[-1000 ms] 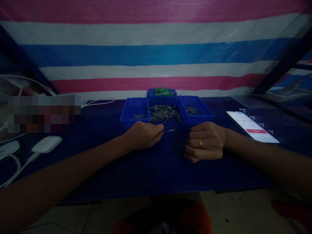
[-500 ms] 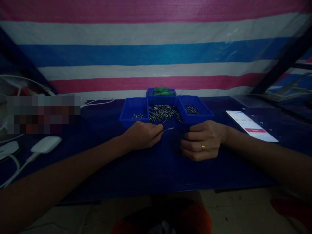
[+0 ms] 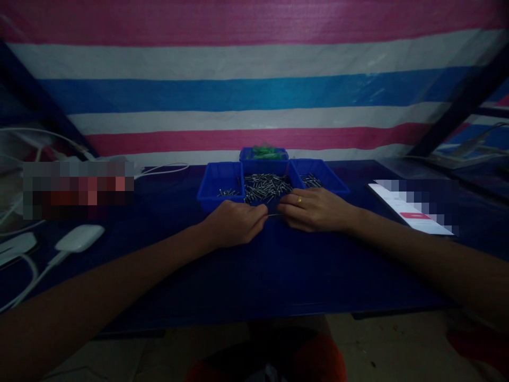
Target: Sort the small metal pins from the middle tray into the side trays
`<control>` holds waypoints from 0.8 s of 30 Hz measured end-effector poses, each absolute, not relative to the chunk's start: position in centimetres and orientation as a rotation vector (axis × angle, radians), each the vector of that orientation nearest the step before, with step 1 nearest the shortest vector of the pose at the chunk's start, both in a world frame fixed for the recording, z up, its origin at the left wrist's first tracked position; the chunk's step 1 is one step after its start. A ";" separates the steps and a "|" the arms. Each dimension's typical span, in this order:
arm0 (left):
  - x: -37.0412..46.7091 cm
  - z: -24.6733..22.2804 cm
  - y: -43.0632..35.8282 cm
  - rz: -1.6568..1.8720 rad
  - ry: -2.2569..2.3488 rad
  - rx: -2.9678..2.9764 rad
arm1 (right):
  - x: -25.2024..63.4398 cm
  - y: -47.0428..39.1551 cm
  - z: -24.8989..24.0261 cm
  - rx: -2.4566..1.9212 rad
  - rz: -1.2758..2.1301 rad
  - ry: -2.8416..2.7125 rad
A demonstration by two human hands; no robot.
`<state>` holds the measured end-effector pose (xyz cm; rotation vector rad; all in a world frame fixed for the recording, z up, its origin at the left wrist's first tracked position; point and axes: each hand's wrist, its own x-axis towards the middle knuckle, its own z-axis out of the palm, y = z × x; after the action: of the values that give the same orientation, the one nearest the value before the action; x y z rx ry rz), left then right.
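Observation:
Above the blue table (image 3: 254, 276), my left hand (image 3: 237, 223) is closed in a pinch on a thin metal pin (image 3: 273, 215). Only a short length of it shows, pointing right. Its far end meets the closed fingertips of my right hand (image 3: 312, 208), which wears a ring; those fingers hide that end. Just behind both hands lies a heap of small metal pins (image 3: 267, 187). The left blue bin (image 3: 220, 199) holds some similar pieces, and the right blue bin (image 3: 332, 180), partly covered by my right hand, holds more.
A third blue bin (image 3: 264, 157) with green pieces (image 3: 266, 152) stands behind the heap. A lit phone (image 3: 397, 204) lies to the right. White charger (image 3: 79, 238) and cables are at the left. A striped sheet (image 3: 254, 90) hangs at the back.
My right hand has moved left and slightly up, and its fingers now meet the free end of the pin. My left hand keeps its pinch, nearly in place.

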<state>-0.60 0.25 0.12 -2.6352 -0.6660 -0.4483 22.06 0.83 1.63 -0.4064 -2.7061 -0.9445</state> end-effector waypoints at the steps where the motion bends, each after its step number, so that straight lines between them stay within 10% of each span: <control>1: -0.6 0.1 0.2 -0.443 -0.675 -2.639 | 22.0 0.9 1.5 -0.426 -0.921 -2.695; 24: -0.6 0.1 0.5 -0.396 -0.701 -2.671 | 22.3 1.1 0.5 -0.507 -0.632 -2.807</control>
<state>-0.59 0.45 0.07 -2.6706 -0.7010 -0.3960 22.31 1.13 0.54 -0.5071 -2.8072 -0.6318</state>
